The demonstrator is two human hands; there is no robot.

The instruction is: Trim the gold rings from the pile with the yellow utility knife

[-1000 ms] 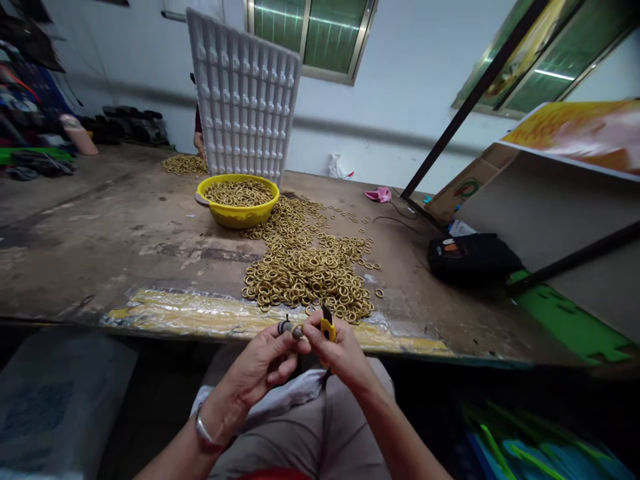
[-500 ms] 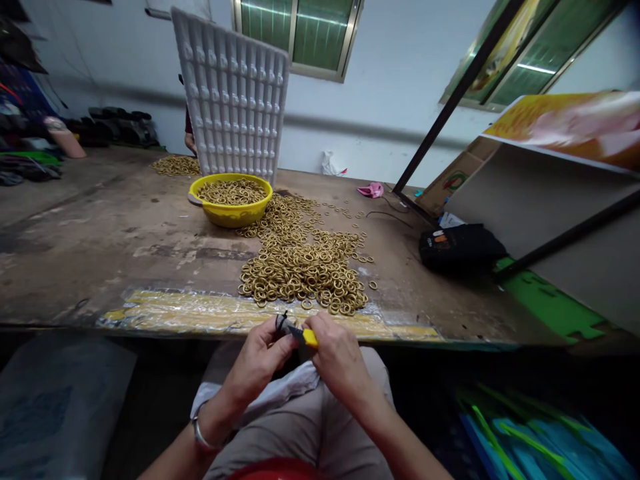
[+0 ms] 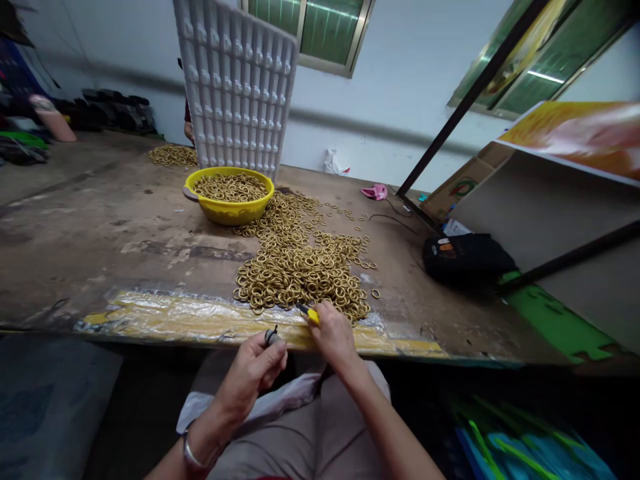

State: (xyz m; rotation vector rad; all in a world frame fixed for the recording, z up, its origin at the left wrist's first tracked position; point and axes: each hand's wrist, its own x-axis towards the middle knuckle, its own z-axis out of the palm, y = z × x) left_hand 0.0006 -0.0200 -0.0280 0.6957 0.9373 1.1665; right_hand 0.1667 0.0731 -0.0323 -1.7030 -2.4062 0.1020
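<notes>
My left hand (image 3: 253, 373), with a bracelet at the wrist, is closed over my lap in front of the table edge. Between its thumb and index finger is a small dark ring-like piece (image 3: 271, 336). My right hand (image 3: 334, 337) is wrapped round a yellow-handled cutter (image 3: 313, 316) whose dark tip points left, at the near edge of the ring pile. The pile of brass-coloured rings (image 3: 300, 267) spreads over the table (image 3: 150, 260). Behind it, to the left, a yellow basin (image 3: 230, 212) is full of similar rings.
A grey ribbed panel (image 3: 240, 93) stands upright behind the basin, with part of a person's hand (image 3: 189, 132) beside it. A black bag (image 3: 465, 259) and a dark metal frame (image 3: 470, 100) are at the right. Further back lies a pink item (image 3: 375, 192).
My right hand has moved the cutter away from my left hand, forward to the rings. My left hand has shifted slightly down and left, still holding the dark piece. The view has tilted slightly.
</notes>
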